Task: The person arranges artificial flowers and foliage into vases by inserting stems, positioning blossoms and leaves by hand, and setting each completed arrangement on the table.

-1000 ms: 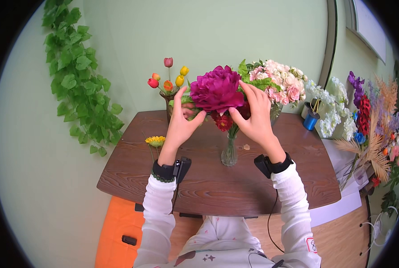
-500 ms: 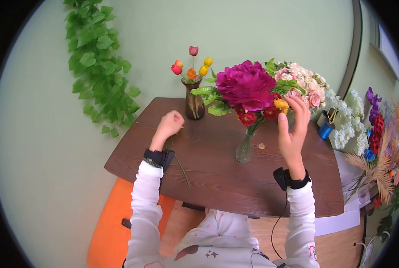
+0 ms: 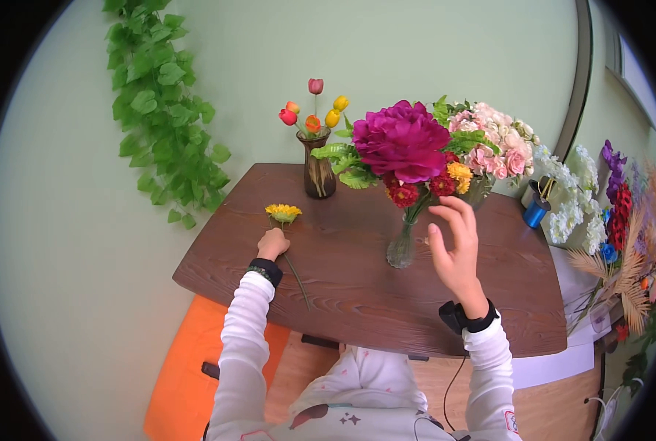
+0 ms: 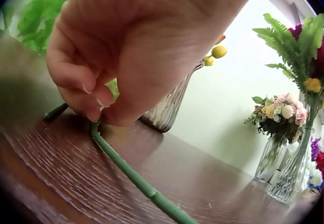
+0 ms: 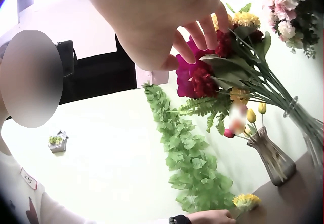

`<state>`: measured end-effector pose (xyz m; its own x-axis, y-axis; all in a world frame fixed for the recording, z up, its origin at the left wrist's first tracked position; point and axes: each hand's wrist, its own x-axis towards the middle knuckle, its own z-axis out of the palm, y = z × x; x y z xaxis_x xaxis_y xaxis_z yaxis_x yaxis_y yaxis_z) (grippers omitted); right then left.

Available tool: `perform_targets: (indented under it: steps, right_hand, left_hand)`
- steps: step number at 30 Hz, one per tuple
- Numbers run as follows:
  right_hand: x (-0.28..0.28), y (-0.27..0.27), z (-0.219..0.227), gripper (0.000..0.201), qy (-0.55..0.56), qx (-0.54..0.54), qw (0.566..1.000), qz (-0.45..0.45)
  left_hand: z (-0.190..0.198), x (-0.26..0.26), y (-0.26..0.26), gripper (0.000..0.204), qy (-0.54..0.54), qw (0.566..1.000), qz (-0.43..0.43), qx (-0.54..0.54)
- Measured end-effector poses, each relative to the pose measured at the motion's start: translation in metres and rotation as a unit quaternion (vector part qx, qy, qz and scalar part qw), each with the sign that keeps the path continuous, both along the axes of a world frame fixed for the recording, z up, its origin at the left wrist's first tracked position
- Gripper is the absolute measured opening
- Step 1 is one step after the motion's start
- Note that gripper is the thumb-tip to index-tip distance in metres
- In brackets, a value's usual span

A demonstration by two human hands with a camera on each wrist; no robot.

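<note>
A yellow daisy-like flower point(image 3: 283, 213) lies on the left part of the table, its long green stem point(image 4: 131, 173) running toward the front edge. My left hand point(image 3: 273, 243) pinches that stem below the bloom, thumb and fingertips low at the tabletop. Right of centre stands a clear glass vase point(image 3: 400, 248) with a large magenta peony point(image 3: 401, 141), dark red blooms point(image 3: 403, 194), a small yellow bloom point(image 3: 459, 173) and green fern leaves point(image 3: 346, 158). Beside this vase my right hand point(image 3: 456, 250) hovers with fingers spread and loosely bent, holding nothing.
Behind, a brown glass vase point(image 3: 319, 176) holds several tulips. A pink and cream bouquet point(image 3: 500, 140) stands at the back right, near a blue spool point(image 3: 536, 212). More artificial flowers point(image 3: 614, 198) crowd the right side; ivy point(image 3: 162, 103) hangs on the left wall.
Both hands have left the magenta peony. The left hand has come down to the yellow flower's stem and pinches it; the right has lowered beside the vase. The head view has shifted.
</note>
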<state>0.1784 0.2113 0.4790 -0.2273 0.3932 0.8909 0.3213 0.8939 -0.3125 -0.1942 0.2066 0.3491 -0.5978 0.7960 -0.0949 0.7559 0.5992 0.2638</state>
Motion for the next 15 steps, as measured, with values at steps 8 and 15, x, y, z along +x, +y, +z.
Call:
perform_targets:
  steps: [8,15]
  right_hand:
    - [-0.008,-0.009,-0.019,0.018,-0.015,-0.081,0.992,0.096]
    - [-0.03,-0.025,-0.032,0.027,-0.099,-0.128,0.974,0.158]
  left_hand:
    - [-0.004,-0.011,0.01,0.024,-0.129,0.985,-0.033,0.107]
    - [0.06,0.073,-0.009,0.012,-0.2,0.838,-0.181,0.475]
